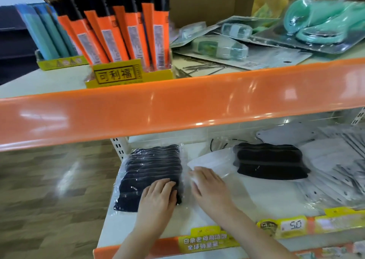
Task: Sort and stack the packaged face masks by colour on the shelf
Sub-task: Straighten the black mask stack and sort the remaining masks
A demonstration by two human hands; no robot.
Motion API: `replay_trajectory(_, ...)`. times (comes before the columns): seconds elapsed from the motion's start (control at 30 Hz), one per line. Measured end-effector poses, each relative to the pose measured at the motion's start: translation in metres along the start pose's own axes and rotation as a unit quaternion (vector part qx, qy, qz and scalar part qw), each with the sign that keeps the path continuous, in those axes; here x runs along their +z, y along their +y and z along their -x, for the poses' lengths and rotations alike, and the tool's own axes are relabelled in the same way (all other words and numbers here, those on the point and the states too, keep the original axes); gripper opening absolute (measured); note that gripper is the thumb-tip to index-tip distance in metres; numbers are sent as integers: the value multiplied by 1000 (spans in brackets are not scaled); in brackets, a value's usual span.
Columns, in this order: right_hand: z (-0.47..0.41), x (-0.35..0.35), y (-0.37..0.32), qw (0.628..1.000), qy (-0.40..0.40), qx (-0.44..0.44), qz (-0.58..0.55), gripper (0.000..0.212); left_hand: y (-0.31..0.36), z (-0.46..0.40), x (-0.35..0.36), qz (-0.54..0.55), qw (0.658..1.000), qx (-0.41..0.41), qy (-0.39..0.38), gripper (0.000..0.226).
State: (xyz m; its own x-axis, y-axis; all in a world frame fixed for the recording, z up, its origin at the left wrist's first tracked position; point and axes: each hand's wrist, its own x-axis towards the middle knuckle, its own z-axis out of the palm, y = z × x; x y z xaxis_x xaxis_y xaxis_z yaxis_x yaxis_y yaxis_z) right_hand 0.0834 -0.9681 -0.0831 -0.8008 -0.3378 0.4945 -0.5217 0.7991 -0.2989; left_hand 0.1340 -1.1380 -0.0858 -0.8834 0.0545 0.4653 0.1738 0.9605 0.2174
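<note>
Blurred shelf (256, 195): left hand (158, 195) flat on black masks (150, 172), right hand (209, 185) flat on white pack (213, 162).

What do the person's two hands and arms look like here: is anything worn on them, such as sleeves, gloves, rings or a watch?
Both hands, left and right, are bare: no gloves, and no rings show on the visible fingers. Both forearms are uncovered to the picture's bottom edge, with no sleeve, watch or bracelet in view. Fingernails are too blurred to judge.

The black masks (150, 175) look like matt cloth under crinkled, glossy clear plastic wrap. The white mask pack (212, 165) is smooth and shiny. The upper shelf's orange edge strip (177, 106) is glossy plastic. The far box (197, 0) is matt cardboard.
</note>
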Motion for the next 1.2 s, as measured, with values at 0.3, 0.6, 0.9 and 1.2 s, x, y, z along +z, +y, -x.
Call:
replay_trajectory(0.3, 8, -52, 123, 992, 13, 57, 115, 39, 90, -63, 44, 44, 996, 57, -58, 23)
replay_trajectory(0.6, 31, -82, 187, 975, 9, 100, 198, 59, 180, -98, 84, 38, 985, 119, -119, 42)
replay_trajectory(0.9, 57, -82, 231, 978, 5, 86, 190, 76, 208, -103, 123, -67, 983, 100, -141, 68)
replay_trajectory(1.2, 61, -73, 224, 979, 75, 96, 165, 43, 203, -97, 117, -61, 986, 130, -85, 60)
